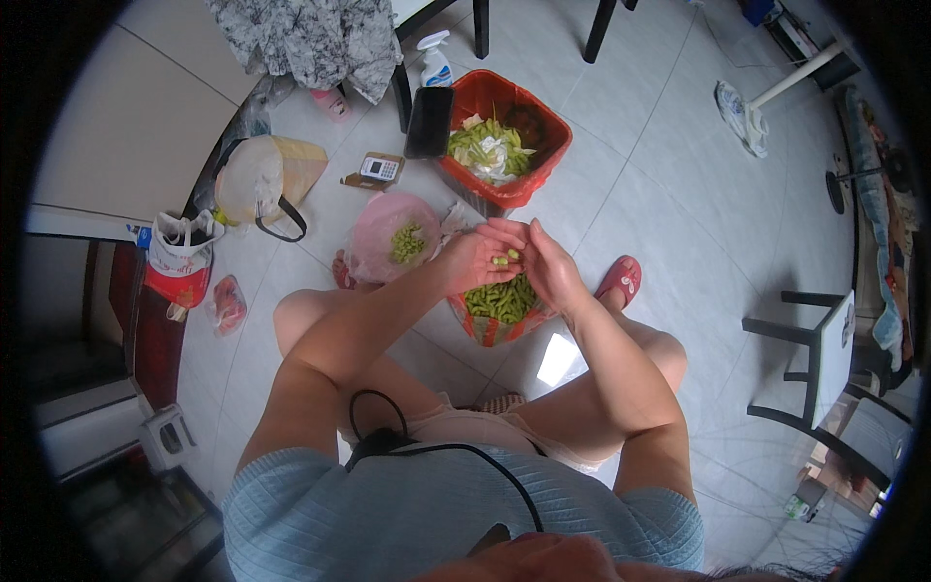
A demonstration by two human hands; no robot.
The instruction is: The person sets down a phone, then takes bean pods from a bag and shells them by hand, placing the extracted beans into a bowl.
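My left hand is turned palm up, with several shelled green beans lying on its palm and fingers. Against its fingertips rests my right hand, cupped on edge, its inner side partly hidden. Just below both hands, a red-striped plastic bag stands between my feet, full of green bean pods. To the left sits a pink basin lined with clear plastic, holding a small heap of shelled beans.
Beyond my hands stands a red-lined bin with empty pods; a dark phone leans on its rim. A spray bottle, card reader, and tote bag are nearby. A stool is at right.
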